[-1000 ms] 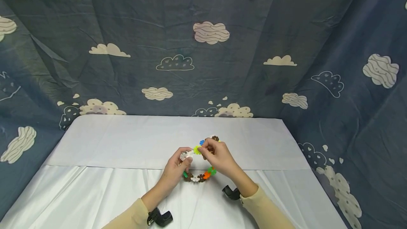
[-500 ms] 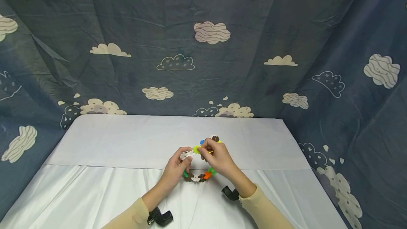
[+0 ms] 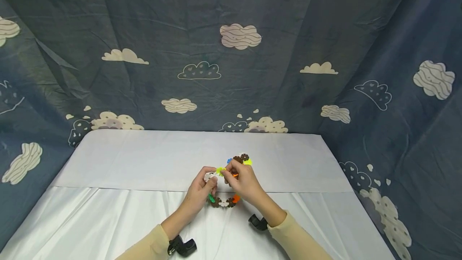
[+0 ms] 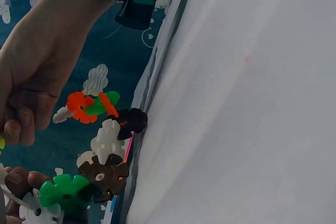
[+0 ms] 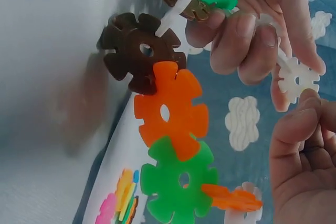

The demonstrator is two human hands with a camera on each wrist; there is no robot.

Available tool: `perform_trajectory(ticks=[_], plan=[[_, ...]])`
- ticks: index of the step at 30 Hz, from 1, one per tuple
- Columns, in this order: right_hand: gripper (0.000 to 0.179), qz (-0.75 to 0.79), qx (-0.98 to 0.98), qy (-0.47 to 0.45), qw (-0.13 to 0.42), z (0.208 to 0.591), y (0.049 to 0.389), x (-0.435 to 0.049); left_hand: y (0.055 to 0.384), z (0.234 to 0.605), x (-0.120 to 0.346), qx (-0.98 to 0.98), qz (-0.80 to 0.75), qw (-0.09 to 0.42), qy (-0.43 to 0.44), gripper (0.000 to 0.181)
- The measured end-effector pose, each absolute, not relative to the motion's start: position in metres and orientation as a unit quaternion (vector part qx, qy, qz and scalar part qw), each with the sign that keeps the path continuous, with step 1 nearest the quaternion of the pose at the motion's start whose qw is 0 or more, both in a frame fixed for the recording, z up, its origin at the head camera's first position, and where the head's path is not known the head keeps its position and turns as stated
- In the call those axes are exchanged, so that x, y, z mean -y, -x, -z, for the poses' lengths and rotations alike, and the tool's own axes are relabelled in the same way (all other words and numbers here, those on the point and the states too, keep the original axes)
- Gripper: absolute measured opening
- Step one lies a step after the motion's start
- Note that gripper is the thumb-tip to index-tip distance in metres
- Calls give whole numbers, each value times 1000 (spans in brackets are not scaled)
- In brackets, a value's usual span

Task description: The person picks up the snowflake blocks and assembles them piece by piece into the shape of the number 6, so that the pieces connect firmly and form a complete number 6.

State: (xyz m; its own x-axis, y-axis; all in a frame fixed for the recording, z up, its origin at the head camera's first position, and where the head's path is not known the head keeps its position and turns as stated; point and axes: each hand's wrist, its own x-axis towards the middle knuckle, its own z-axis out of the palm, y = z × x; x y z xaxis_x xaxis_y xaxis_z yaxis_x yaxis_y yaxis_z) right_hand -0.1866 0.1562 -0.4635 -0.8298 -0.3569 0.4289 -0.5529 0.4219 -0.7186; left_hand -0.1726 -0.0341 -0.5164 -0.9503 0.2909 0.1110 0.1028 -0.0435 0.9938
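Note:
A curved chain of flower-shaped interlocking plastic discs, with brown, white, orange and green ones among them, hangs between the hands; a brown disc and an orange disc in it show large in the right wrist view. My left hand pinches the chain at a white disc, thumb in front. Close beside it, my right hand pinches a yellow-green disc between thumb and fingertips, right at the white disc's edge. The right fingers hide part of the yellow-green disc. A green disc sits below the left fingers.
Several discs, including a brown disc and a yellow disc, lie behind the right hand on the white-covered table. A dark cloud-print curtain stands around the table's back and sides. Black wrist-camera mounts protrude below both wrists.
My right hand has shifted slightly left with the yellow-green disc, closer to the left hand's white disc. More of the discs behind it now show. My left hand has stayed nearly still.

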Motion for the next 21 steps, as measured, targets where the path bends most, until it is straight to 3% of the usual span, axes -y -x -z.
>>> perform_trajectory(ticks=[15,21], plan=[[19,-484,851,-198,35,466,188,-154,174,519,33,-683,-714,90,-128,24],[16,-482,859,-170,22,469,193,-153,178,523,33,-635,-748,150,-119,49]])
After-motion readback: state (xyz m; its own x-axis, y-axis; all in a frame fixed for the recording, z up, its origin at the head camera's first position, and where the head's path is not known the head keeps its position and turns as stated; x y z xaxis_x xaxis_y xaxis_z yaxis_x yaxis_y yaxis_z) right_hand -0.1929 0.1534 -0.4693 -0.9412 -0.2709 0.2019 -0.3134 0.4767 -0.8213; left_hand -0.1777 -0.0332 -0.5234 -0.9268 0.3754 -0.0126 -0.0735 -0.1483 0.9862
